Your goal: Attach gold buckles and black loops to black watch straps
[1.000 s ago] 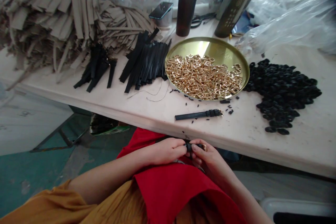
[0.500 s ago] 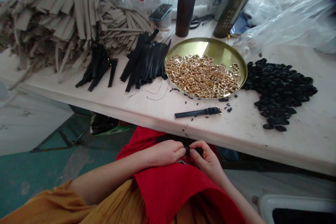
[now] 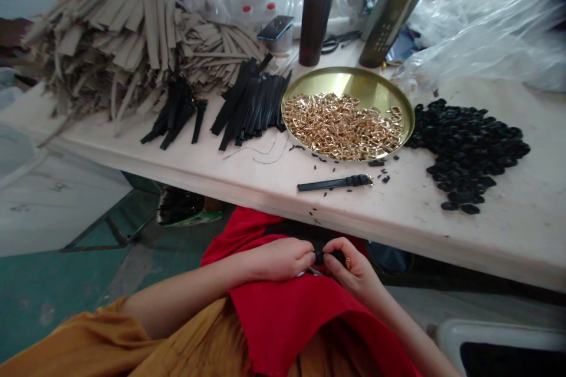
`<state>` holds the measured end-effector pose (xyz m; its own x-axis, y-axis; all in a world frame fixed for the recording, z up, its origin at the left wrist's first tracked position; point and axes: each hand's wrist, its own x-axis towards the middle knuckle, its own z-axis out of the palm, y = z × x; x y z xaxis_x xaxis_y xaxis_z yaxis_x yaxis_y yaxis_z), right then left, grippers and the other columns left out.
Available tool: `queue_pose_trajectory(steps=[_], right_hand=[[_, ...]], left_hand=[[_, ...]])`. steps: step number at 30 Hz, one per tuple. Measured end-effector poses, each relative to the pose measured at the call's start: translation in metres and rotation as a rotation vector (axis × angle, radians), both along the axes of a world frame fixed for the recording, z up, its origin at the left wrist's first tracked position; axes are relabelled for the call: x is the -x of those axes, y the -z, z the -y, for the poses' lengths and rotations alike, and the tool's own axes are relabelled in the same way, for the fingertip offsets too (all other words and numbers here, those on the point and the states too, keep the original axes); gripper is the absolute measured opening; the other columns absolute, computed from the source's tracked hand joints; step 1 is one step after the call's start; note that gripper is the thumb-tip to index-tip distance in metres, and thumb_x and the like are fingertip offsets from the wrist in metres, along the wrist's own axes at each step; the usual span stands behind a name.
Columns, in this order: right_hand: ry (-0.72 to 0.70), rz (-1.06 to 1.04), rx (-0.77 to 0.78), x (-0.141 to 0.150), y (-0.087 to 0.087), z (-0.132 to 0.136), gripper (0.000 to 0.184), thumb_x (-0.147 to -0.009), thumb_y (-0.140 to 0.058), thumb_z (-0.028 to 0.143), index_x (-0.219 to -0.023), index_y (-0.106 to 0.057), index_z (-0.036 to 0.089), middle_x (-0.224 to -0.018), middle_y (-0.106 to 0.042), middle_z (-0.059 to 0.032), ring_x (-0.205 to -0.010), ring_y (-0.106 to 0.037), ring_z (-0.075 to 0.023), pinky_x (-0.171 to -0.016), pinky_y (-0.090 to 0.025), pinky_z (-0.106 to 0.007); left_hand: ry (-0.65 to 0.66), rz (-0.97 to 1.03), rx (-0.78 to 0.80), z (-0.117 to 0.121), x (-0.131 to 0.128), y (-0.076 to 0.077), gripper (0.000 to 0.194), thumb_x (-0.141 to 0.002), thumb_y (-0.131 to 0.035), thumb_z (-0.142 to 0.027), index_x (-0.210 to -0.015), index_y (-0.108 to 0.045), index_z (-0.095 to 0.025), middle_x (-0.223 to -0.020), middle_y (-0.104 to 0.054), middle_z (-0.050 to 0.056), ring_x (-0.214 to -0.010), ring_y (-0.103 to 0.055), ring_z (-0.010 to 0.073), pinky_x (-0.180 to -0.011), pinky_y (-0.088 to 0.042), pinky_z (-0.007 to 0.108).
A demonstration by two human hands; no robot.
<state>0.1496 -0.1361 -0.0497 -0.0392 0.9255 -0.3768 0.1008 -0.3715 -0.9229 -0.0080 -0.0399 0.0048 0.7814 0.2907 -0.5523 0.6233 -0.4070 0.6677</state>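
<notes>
Over my lap, below the table edge, my left hand point(image 3: 289, 258) is closed on one end of a black watch strap point(image 3: 318, 254). My right hand point(image 3: 351, 265) pinches the same strap between thumb and fingers, and a bit of gold shows beside those fingers. Most of the strap is hidden by my hands. On the table in front lies another black watch strap point(image 3: 333, 183) with a gold buckle at its right end. Beyond it stands a round gold tray point(image 3: 375, 79) with many small gold buckles point(image 3: 342, 126).
Black loops point(image 3: 469, 147) lie heaped right of the tray. To its left are black strips point(image 3: 254, 106) and a large pile of grey-beige strips point(image 3: 101, 41). Two dark bottles point(image 3: 317, 17), scissors point(image 3: 338, 41), a phone point(image 3: 276, 28) and clear plastic point(image 3: 486, 17) stand or lie behind.
The camera view has shifted slightly. My hands stay together on the strap, a little farther apart, with more of it showing between them. Things on the table have not moved.
</notes>
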Motion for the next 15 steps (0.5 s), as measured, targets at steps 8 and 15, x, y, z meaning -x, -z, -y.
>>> queue_pose_trajectory(steps=[8, 15], right_hand=[[-0.010, -0.051, 0.027, 0.003, -0.004, 0.000, 0.017, -0.074, -0.054, 0.036, -0.072, -0.049, 0.020, -0.058, -0.048, 0.0043, -0.052, -0.043, -0.0105, -0.049, -0.035, -0.023], [0.293, -0.364, 0.233, 0.019, -0.009, -0.003, 0.036, -0.064, -0.063, 0.048, -0.080, -0.045, 0.021, -0.042, -0.037, 0.0111, -0.034, -0.027, -0.0050, -0.036, -0.022, -0.019]], left_hand=[[0.009, 0.029, -0.050, 0.004, -0.001, 0.005, 0.026, -0.084, -0.031, -0.022, -0.070, -0.052, -0.016, -0.068, -0.057, 0.002, -0.056, -0.045, 0.0116, -0.050, -0.029, 0.021], [-0.017, 0.077, 0.041, -0.001, 0.002, 0.005, 0.025, -0.085, -0.033, -0.027, -0.078, -0.053, -0.015, -0.074, -0.057, 0.002, -0.062, -0.049, 0.0117, -0.053, -0.033, 0.020]])
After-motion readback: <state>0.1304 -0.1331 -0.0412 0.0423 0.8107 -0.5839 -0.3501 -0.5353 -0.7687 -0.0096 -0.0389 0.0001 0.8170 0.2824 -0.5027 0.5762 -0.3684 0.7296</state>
